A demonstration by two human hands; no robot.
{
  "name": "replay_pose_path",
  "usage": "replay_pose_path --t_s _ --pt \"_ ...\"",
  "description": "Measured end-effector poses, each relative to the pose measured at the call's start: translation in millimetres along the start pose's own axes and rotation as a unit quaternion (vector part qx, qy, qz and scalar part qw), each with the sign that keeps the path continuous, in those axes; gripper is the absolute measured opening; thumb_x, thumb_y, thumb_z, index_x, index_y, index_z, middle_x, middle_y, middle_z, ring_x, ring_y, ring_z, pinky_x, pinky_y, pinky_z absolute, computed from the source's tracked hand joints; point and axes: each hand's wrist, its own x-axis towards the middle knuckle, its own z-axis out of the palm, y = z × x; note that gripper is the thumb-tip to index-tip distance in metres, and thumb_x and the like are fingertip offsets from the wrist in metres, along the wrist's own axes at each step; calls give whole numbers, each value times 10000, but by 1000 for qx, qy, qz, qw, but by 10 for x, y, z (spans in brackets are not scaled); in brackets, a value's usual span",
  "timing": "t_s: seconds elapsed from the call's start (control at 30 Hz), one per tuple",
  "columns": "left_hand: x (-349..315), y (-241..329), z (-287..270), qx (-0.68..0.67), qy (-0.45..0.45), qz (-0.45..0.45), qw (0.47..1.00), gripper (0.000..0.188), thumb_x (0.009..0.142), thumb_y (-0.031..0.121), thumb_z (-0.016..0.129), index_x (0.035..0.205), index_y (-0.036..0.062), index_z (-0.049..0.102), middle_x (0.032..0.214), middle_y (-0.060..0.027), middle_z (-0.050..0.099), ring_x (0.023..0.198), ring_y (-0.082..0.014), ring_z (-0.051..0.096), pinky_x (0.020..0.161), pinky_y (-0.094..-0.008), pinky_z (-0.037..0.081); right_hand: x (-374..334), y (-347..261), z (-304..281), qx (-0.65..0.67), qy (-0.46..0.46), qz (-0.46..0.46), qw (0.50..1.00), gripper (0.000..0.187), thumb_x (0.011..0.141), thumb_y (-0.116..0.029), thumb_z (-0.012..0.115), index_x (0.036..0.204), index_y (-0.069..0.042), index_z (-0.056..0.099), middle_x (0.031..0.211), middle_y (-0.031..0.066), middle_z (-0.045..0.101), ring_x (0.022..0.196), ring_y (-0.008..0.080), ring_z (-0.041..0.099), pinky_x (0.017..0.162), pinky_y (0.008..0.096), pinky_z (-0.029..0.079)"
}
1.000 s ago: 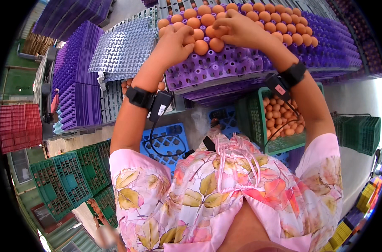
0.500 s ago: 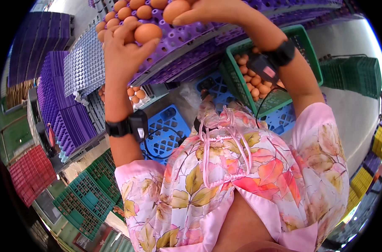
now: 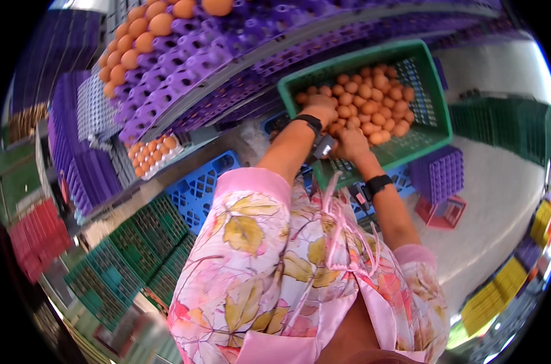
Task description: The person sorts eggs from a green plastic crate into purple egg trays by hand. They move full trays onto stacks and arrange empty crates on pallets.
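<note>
Brown eggs (image 3: 372, 108) lie loose in a heap inside a green plastic crate (image 3: 430, 91). Both hands are down in its left part. My left hand (image 3: 321, 108) dips among the eggs near the far left corner; its fingertips are hidden and blurred. Closer to me, my right hand (image 3: 352, 144) curls its fingers round an egg at the heap's near edge, though part of the grip is hidden. Beyond the crate to the left, a purple egg tray (image 3: 196, 64) carries rows of brown eggs (image 3: 145, 41) on its far left side, with bare cups nearer me.
More egg trays are stacked under the purple one. A white tray of eggs (image 3: 151, 159) sits lower left. Blue pallets (image 3: 199, 188) lie on the floor. Right of the crate are a purple tray stack (image 3: 438, 173), a red crate (image 3: 442, 211) and green crates (image 3: 500, 127).
Both hands have left the purple tray, where each held an egg, and moved down right into the green crate. The rows on the tray now hold those places without hands. My view has shifted right.
</note>
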Motion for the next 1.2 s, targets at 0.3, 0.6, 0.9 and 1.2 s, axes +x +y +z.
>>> replay_pose_path --t_s 0.3,0.6,0.9,1.2 --pt "-953 -473 -112 -294 276 200 893 209 781 182 647 952 71 694 927 -144 620 840 -332 625 717 -403 523 234 -144 -578 59 -273 -151 948 316 795 -142 714 1089 -34 671 1074 180 671 979 290 655 808 355 541" --pt "-3076 -2076 -1090 -200 616 -84 757 222 815 13 682 1034 38 670 995 -65 646 778 -167 636 650 -263 519 564 -2075 -2523 230 149 -354 894 192 847 -8 668 1036 -14 640 934 28 615 822 100 591 724 240 484" --pt "-3012 -3397 -1846 -4 464 -101 880 194 809 111 655 986 84 581 1066 -136 588 964 -391 598 764 -464 515 1817 -3189 -2536 -243 254 -487 799 191 787 -48 631 974 -82 606 964 104 618 969 333 589 832 438 477" --pt "-3105 -4053 -1973 -504 456 -64 730 300 848 248 710 995 -10 662 798 -59 617 726 -128 587 648 -277 485 1888 -3426 -3033 282 47 -260 922 306 819 -242 710 1042 -45 636 939 27 615 865 124 599 713 285 504"
